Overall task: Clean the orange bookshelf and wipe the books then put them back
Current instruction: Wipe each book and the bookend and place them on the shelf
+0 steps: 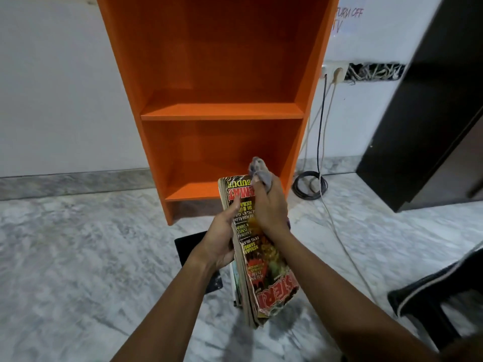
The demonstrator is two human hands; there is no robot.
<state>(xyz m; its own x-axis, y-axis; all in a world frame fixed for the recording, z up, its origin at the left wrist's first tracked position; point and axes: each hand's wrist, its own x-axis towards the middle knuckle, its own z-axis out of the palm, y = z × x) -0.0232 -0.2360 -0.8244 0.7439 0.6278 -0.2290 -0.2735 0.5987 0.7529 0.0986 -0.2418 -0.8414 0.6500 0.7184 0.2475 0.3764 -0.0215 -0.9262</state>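
Wiping worn magazine stack [264, 267]: left hand [222, 239] grips its edge, right hand [270, 207] fisted round grey cloth [257, 169]. Judged light, floppy, tear-prone; support along spine

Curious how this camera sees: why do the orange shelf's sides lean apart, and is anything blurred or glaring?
Head view: the wide-angle lens likely splays the sides of the orange bookshelf toward the top; the dark cabinet and the wall writing are soft; on the magazine big letters read, small ones smear; light is even, no glare, a faint shadow on the floor beneath it.
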